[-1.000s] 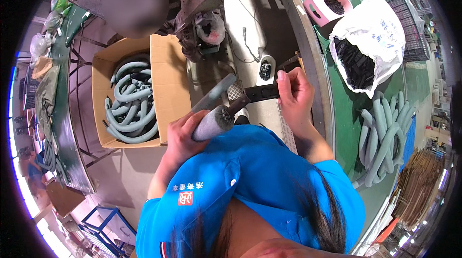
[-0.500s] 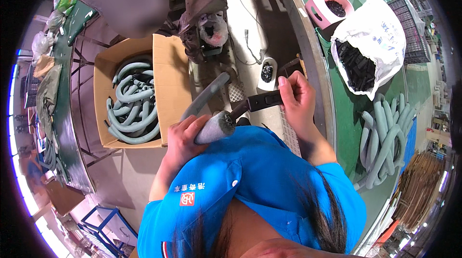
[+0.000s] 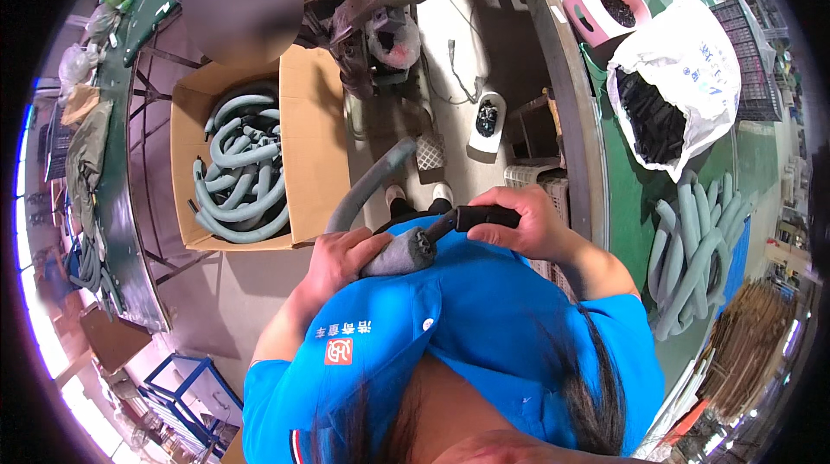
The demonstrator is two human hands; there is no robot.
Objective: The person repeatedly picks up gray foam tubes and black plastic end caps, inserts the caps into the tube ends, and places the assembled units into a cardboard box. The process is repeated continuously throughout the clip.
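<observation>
My left hand [image 3: 339, 269] is wrapped round a curved tube covered in grey foam [image 3: 373, 180], held in front of my chest. One foam end faces right, and a dark rod [image 3: 443, 226] sticks out of it. A black plastic piece [image 3: 488, 219] sits at the rod's outer end. Closed around that piece is my right hand [image 3: 532, 220], thumb below and fingers above. How far the rod goes into the piece is hidden.
At left stands a cardboard box [image 3: 316, 140] of similar foam tubes. On the green bench [image 3: 627, 239] at right lie a white sack [image 3: 705, 57] of black pieces, a pink container [image 3: 577, 14] and more foam tubes [image 3: 692, 256]. Machinery [image 3: 367, 10] stands ahead, near a white tray [image 3: 497, 144].
My right hand has come down and toward my body, its grip now over the black piece. The foam end has dropped slightly, and the rod still meets the piece.
</observation>
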